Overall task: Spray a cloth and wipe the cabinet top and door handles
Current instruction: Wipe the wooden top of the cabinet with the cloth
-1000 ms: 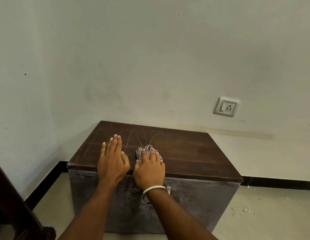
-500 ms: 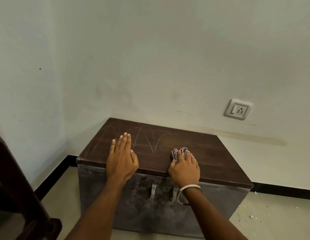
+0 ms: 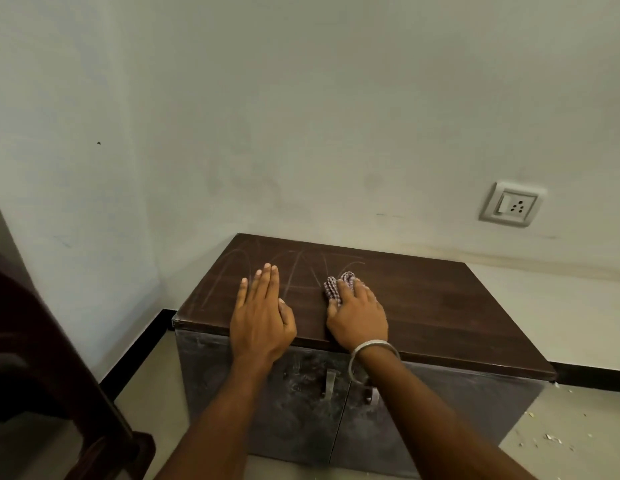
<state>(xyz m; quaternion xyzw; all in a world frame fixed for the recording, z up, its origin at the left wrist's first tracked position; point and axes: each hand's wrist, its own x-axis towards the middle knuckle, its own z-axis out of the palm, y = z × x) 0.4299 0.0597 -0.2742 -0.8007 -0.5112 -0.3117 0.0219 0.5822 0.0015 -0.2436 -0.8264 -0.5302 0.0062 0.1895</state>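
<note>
We have the cloth (image 3: 337, 287), a small checked rag bunched into a wad, lying on the cabinet top (image 3: 440, 306) near its front edge, at about 1 o'clock from our left hand (image 3: 262, 318) and pinned under our right hand (image 3: 359, 315). We judge it light, soft and limp, with no shape of its own, so it is best held as it is now: the right fingers (image 3: 350, 289) curl down over the wad and press it flat to the wood, the thumb tucked against its near side. The left hand lies open, fingers straight and together, palm flat on the surface as a brace, holding nothing. A metal bangle (image 3: 372, 353) sits on the right wrist. The surface is dark wood grain, hard and smooth, and looks as if it will let the cloth slide easily; pale arcing streaks (image 3: 294, 268) mark its far left part, at 12 o'clock from the left hand. Below the front edge hang two door handles (image 3: 330, 382) on a dusty grey front, the right one partly hidden by our arm. The cabinet stands in a corner of pale walls, a wall socket (image 3: 511, 205) at 2 o'clock, crumbs (image 3: 552, 438) on the floor at 4 o'clock, and dark wooden furniture (image 3: 42, 358) at 8 o'clock.
</note>
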